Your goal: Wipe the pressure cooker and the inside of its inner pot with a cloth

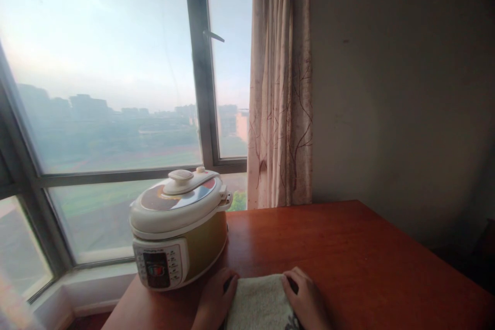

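Note:
A pale greenish-white towel (258,301), with a dark pattern near its lower right corner, lies at the front of the wooden table (294,237). At the towel's far left corner is my left hand (217,296), its thumb and fingers closed on the edge. My right hand (305,296) grips the far right corner in the same way. The towel's near part is cut off by the bottom of the view. Just beyond my left hand stands a white and gold electric pressure cooker (180,229), lid on, its control panel facing the front left.
Along the left and back runs a large window (116,113) with a grey frame and a handle. A patterned curtain (280,87) hangs behind the table. To the right is a plain wall (379,87). The cooker stands close to the table's left edge.

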### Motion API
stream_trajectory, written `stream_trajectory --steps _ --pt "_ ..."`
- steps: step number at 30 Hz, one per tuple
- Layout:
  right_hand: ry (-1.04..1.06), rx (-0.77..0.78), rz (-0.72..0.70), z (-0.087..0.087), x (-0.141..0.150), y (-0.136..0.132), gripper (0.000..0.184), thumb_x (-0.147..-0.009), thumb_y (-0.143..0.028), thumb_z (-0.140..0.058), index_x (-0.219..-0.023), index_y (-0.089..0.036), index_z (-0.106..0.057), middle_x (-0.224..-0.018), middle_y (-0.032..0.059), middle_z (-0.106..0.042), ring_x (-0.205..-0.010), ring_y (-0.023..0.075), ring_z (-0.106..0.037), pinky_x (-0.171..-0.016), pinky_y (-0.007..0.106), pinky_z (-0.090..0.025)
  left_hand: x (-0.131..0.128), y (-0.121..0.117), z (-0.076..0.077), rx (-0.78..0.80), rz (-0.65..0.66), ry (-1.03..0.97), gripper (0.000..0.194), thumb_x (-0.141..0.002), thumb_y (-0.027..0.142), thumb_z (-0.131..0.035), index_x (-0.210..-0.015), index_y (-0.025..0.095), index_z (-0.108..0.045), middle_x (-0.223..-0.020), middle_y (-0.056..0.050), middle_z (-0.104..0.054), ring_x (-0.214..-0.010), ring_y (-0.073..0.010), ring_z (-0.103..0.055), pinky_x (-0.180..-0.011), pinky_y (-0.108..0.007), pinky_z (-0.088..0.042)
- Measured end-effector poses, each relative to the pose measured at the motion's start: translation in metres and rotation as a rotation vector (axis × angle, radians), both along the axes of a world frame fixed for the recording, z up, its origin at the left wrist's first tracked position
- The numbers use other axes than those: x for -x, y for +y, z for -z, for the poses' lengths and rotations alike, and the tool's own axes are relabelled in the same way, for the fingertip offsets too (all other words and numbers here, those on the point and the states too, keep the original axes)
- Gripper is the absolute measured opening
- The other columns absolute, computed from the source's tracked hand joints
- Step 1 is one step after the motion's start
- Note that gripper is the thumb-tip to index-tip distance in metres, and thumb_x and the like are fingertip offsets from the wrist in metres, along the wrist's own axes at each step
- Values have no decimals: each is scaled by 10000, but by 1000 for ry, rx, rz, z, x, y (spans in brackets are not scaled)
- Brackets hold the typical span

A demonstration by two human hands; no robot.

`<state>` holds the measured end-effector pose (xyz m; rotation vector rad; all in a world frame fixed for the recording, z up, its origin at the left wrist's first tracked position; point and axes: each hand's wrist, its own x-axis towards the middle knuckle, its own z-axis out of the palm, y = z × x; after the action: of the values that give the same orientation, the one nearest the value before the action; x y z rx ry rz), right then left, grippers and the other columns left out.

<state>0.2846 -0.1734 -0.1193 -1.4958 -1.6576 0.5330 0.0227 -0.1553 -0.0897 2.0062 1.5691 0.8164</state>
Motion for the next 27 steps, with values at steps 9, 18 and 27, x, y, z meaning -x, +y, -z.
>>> stream_trajectory --steps 9,18,27 --pt "5 20 -11 -1 0 0 382 -959 -433 -439 -833 -224 -733 -886 70 -704 -889 221 -665 -823 295 -466 0 -1 2 5 2 -6 326 -941 366 -392 -841 197 -653 -922 -85 -722 -894 -228 -667 -815 -311 -456" --pt "3 9 -5 4 0 2 381 -958 -432 -439 -842 -224 -736 -893 71 -708 -904 221 -664 -836 294 -464 -1 -1 0 11 -2 2 324 -936 371 -393 -834 194 -645 -913 -89 -717 -884 -233 -665 -808 -319 -455" --pt "4 -8 13 2 -1 2 375 -950 -441 -456 -838 -229 -745 -880 68 -714 -884 222 -672 -817 294 -476 3 2 9 1 15 -6 331 -950 374 -401 -864 186 -660 -934 -95 -722 -899 -238 -666 -819 -330 -460"
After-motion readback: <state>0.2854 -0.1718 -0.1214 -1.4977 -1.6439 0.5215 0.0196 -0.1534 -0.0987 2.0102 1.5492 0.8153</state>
